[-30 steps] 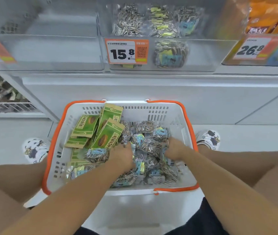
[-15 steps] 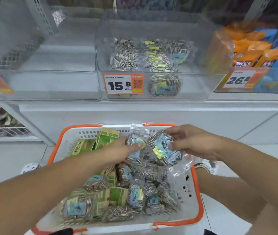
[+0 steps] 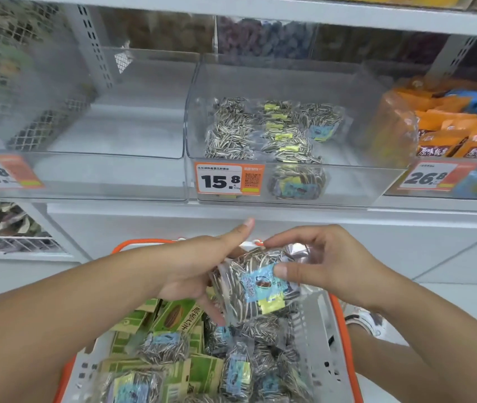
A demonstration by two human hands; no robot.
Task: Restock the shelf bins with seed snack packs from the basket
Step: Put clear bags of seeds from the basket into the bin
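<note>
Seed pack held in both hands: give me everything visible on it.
The seed pack is a clear, crinkly plastic pouch full of striped grey-and-white sunflower seeds. Its front carries a light-blue label with a dark oval picture and a small yellow-green tag below it. It is held tilted above the basket, in front of the white shelf base. The left hand grips its left edge from beside and below; the right hand pinches its right side, thumb on the blue label, fingers over the shiny top seal.
</note>
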